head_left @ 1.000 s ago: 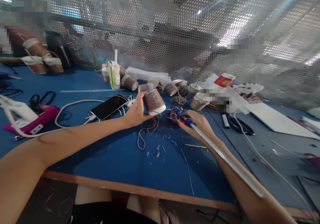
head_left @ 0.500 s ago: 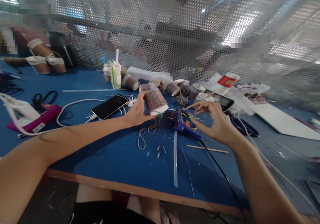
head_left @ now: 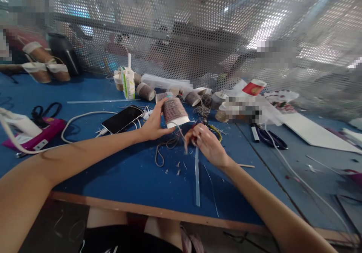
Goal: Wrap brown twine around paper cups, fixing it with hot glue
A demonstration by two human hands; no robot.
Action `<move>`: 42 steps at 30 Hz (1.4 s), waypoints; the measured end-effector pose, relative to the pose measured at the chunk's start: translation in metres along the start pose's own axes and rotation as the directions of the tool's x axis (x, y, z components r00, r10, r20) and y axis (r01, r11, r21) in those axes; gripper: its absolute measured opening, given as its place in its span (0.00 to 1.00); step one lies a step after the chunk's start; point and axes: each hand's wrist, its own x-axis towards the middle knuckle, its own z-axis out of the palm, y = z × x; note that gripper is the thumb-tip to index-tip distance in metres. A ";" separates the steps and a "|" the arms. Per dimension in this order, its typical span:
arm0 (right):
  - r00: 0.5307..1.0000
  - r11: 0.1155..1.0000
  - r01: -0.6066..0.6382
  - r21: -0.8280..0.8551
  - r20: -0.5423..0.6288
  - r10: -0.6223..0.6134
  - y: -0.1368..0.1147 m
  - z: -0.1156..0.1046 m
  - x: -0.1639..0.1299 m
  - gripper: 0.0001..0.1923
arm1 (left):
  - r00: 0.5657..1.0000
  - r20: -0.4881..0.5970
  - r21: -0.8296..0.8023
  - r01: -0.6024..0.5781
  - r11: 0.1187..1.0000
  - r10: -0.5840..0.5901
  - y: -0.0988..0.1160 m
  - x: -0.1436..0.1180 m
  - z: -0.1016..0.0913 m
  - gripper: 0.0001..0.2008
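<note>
My left hand grips a paper cup wound with brownish string, its white rim tilted toward me. A loose length of string runs from the cup's rim to my right hand. The curled fingers of that hand close on the string just right of the cup; their tips are slightly blurred. More string lies looped on the table below the cup. Behind my right hand the glue gun is mostly hidden, with its clear glue stick sticking out toward me.
A phone with a white cable lies left of the cup. Behind stand a drink carton and several wrapped cups. A magenta power strip is at far left, a wooden stick at right. The table edge is near me.
My right hand has moved left and down from above the glue gun to the string beside the cup, its fingers closing. My left hand keeps holding the cup, which is turned slightly.
</note>
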 end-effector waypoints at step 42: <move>0.920 0.913 0.277 -0.298 -0.193 -0.342 -0.001 -0.012 -0.014 0.05 | 0.992 0.121 -0.061 -0.021 0.998 0.029 0.015 0.009 -0.011 0.40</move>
